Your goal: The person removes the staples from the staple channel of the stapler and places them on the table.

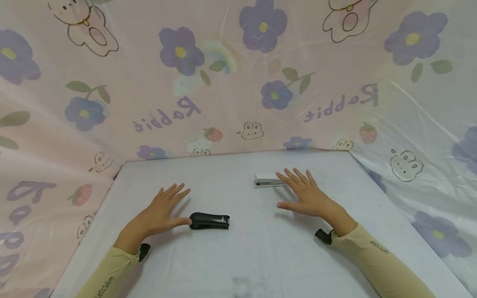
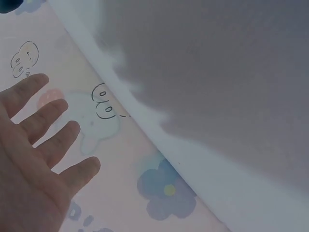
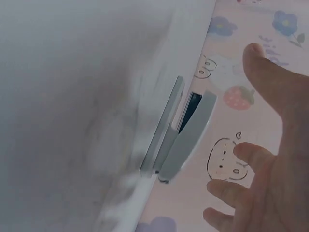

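A black stapler (image 1: 210, 221) lies on the white table in the head view. My left hand (image 1: 154, 215) is spread beside it, and its thumb tip overlaps the stapler's left end; whether they touch I cannot tell. Farther back stands a white stapler (image 1: 265, 181), partly hidden by the fingers of my right hand (image 1: 307, 196). Those fingers are straight and spread. In the right wrist view the white stapler (image 3: 186, 137) shows whole, apart from the right hand (image 3: 270, 154). The left wrist view shows the left hand (image 2: 36, 164) with extended fingers and nothing held.
A pale sheet with flowers and rabbits (image 1: 223, 95) hangs behind the table and along both sides. The white tabletop (image 1: 253, 248) ends at its back edge against this sheet. Black straps (image 1: 323, 236) sit at the wrists, over beige sleeves (image 1: 376, 260).
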